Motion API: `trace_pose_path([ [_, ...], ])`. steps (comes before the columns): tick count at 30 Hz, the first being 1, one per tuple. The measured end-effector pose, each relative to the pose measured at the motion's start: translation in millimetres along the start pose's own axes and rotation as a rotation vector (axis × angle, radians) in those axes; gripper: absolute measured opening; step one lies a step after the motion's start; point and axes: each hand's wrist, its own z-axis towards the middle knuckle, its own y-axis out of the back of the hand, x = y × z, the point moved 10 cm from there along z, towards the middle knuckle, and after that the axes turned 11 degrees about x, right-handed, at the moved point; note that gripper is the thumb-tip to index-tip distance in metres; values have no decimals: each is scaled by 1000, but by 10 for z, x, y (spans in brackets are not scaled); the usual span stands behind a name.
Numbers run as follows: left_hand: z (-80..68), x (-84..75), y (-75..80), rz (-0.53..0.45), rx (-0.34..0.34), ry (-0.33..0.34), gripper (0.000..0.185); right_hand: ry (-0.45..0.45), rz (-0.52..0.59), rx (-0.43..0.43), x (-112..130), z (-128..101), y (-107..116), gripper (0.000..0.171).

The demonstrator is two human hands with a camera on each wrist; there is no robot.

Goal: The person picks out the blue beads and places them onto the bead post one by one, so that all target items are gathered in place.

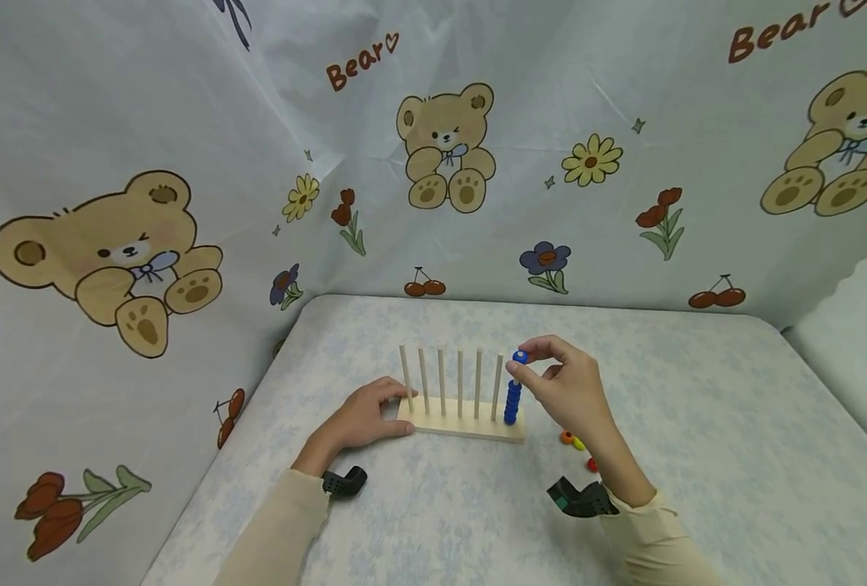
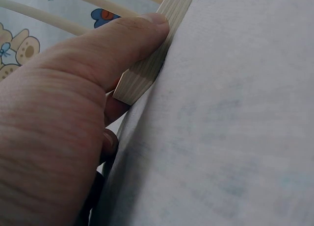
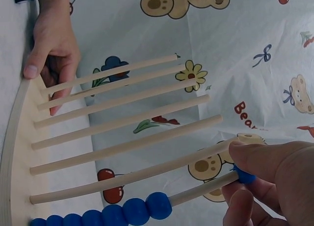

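A pale wooden base [image 1: 448, 426] with a row of several upright pegs [image 1: 460, 384] stands on the table. My left hand [image 1: 367, 413] grips the base's left end, its thumb [image 2: 142, 32] along the front edge and fingers behind. On the rightmost peg sits a stack of blue beads [image 1: 512, 404]. Above them, my right hand [image 1: 568, 387] pinches one more blue bead [image 3: 244, 174] between thumb and fingers at that peg's tip. A bare length of peg [image 3: 201, 189] shows between this bead and the stack. The other pegs carry no beads.
Beside my right forearm lie an orange bead [image 1: 567, 437], a yellow bead [image 1: 579, 444] and a red bead [image 1: 592, 465], partly covered by the arm. A bear-printed sheet [image 1: 521, 228] hangs behind the pale patterned table [image 1: 733, 407].
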Motion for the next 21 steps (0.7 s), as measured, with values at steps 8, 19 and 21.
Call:
trace_pose_path([
  [8,-8,57,-7,-7,18,19,55,-7,-13,8,-10,10,-21,33],
  [19,9,50,21,-55,12,45,55,112,-35,-118,123,-4,213,27],
  [21,22,41,-6,-60,18,44,56,136,-13,-151,128,-37,283,26],
])
